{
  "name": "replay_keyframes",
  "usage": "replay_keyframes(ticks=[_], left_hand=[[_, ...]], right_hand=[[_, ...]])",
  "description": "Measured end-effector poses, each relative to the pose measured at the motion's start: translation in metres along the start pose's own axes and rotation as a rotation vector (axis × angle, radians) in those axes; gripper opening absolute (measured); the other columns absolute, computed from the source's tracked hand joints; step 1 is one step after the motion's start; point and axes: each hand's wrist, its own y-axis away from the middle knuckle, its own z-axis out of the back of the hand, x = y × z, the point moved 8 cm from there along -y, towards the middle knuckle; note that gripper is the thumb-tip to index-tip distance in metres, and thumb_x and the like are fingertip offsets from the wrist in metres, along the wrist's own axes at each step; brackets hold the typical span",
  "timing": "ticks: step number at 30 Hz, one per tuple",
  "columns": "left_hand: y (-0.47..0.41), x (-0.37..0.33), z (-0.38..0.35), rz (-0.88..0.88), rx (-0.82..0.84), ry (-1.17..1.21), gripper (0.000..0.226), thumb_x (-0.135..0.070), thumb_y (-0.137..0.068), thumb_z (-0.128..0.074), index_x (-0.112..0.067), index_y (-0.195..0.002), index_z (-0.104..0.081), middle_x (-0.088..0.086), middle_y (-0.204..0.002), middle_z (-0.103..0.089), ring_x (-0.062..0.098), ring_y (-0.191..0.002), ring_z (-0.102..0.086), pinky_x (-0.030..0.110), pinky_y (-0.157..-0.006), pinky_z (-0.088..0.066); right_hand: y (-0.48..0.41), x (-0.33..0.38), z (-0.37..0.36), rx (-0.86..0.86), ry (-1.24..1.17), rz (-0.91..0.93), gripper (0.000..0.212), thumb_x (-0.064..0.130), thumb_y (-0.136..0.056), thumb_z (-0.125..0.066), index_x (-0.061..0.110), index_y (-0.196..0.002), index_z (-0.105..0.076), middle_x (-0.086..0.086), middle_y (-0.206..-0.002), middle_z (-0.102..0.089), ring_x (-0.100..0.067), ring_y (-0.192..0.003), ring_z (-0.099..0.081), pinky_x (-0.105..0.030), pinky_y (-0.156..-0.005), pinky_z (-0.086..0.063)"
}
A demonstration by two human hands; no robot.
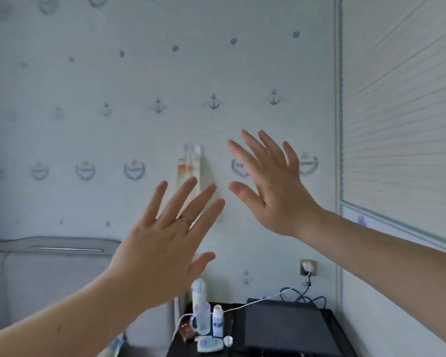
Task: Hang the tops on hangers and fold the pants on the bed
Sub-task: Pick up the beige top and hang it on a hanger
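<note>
Head view is showing the left hand (162,243) and right hand (271,186) hovering spread and empty before the wall (139,73); no tops, pants or hangers are showing, so looking down past the bed headboard (36,266) seems wise first.

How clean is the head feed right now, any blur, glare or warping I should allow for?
Head view: soft overall, the wallpaper motifs smearing toward the upper left; left hand and right hand, both spread open, have slightly fuzzy edges; wide-angle stretch enlarges the forearms toward the lower corners; light is flat and cool, no glare or hard shadows.
</note>
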Motion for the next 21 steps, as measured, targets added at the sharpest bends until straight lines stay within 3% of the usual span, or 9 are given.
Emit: replay_keyframes(ticks=[8,12,15,21], left_hand=[[0.224,0.162,-0.036,0.372,0.381,-0.162,0.080,-0.063,-0.095,-0.034,-0.015,-0.159,-0.026,0.010,-0.167,-0.018,0.037,-0.154,-0.012,0.062,-0.120,-0.013],[0.339,0.218,-0.039,0.557,0.552,-0.241,0.080,-0.066,-0.097,-0.020,-0.020,-0.161,-0.014,0.006,-0.169,-0.004,0.035,-0.155,-0.004,0.059,-0.122,-0.003],[0.422,0.246,-0.044,0.721,0.629,-0.273,0.079,-0.067,-0.097,-0.013,-0.023,-0.162,-0.003,0.003,-0.170,0.006,0.032,-0.155,0.009,0.058,-0.123,0.004],[0.594,0.249,-0.061,1.112,0.788,-0.225,0.077,-0.067,-0.094,-0.019,-0.027,-0.158,-0.001,-0.001,-0.169,0.003,0.028,-0.155,0.009,0.056,-0.123,0.002]], right_hand=[[-0.056,0.230,-0.128,0.082,-0.275,0.313,0.068,0.062,-0.100,-0.018,0.030,-0.160,-0.019,0.001,-0.168,-0.014,-0.024,-0.156,-0.004,-0.058,-0.121,-0.003],[-0.057,0.346,-0.189,0.159,-0.448,0.443,0.072,0.066,-0.098,-0.013,0.030,-0.159,-0.021,0.003,-0.168,-0.014,-0.022,-0.156,-0.004,-0.059,-0.121,-0.002],[-0.048,0.426,-0.234,0.197,-0.550,0.525,0.071,0.064,-0.098,-0.017,0.028,-0.158,-0.027,0.001,-0.166,-0.021,-0.025,-0.154,-0.014,-0.061,-0.120,-0.006],[-0.012,0.576,-0.331,0.402,-0.769,0.676,0.073,0.065,-0.095,-0.021,0.026,-0.156,-0.033,-0.001,-0.165,-0.026,-0.029,-0.153,-0.019,-0.061,-0.118,-0.006]])
